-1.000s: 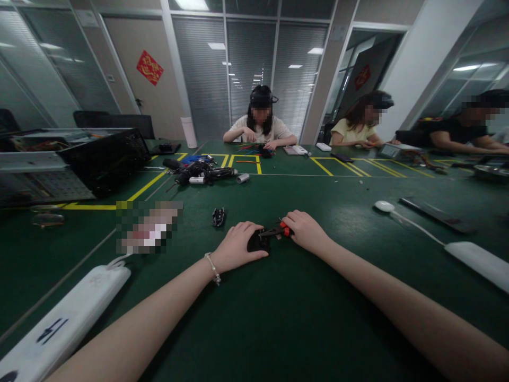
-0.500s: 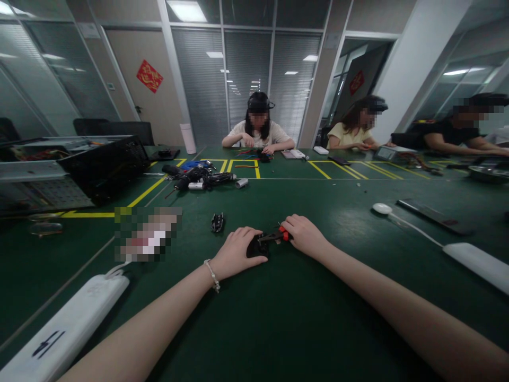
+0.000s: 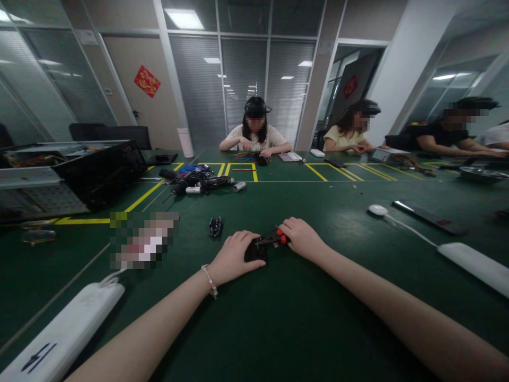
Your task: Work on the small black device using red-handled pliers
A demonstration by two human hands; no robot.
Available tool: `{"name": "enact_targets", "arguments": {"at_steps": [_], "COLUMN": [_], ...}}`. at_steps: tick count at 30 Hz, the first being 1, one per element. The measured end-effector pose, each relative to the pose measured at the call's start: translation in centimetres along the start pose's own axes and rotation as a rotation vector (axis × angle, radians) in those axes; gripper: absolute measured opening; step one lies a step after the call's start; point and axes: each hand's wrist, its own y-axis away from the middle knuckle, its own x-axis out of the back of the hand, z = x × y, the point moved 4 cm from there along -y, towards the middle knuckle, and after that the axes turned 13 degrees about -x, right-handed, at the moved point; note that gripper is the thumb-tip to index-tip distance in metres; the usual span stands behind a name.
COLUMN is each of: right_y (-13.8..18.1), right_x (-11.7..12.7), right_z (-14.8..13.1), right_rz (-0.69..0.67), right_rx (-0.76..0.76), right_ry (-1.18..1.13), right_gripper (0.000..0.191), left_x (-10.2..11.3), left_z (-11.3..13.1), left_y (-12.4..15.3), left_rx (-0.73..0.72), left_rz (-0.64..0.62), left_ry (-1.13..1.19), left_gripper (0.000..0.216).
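Observation:
On the green table [image 3: 278, 318] my left hand [image 3: 234, 256] lies curled over a small black object [image 3: 254, 251], holding it down. A beaded bracelet [image 3: 209, 280] is on that wrist. My right hand [image 3: 302, 237] is closed on a small tool with red handles [image 3: 274, 239]. The tool's dark tip rests on the black object. A small black part [image 3: 215, 226] lies loose just to the left of my hands.
A white power strip [image 3: 59, 339] lies near left and another [image 3: 475, 261] at right with a cable. A black case [image 3: 99, 170] stands at left, dark tools [image 3: 194, 180] behind. Three people sit at the far side of the table.
The view has tilted slightly, so everything sits a little lower in the picture. My hands keep the same hold on the black object and the tool.

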Motion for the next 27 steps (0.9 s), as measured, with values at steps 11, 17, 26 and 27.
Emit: {"name": "enact_targets", "arguments": {"at_steps": [11,17,26,27], "right_y": [0.09,0.06,0.05,0.06], "right_x": [0.13,0.03,-0.21,-0.23], "right_z": [-0.07,0.04,0.11,0.12], "right_rz": [-0.002,0.002,-0.005,-0.006], "right_rx": [0.004,-0.008,0.007,0.003], "right_ry": [-0.023,-0.010,-0.013,-0.011], "right_gripper": [0.030,0.030,0.032,0.032], "left_x": [-0.11,-0.19,-0.20,-0.17], "left_z": [-0.17,-0.16,-0.17,-0.16], "left_y": [0.03,0.03,0.02,0.02], "left_rx": [-0.006,-0.016,-0.020,-0.017], "left_rz": [-0.005,0.012,0.012,0.007], "left_ry": [0.005,-0.002,-0.012,-0.009], "left_gripper": [0.056,0.055,0.055,0.055]}}
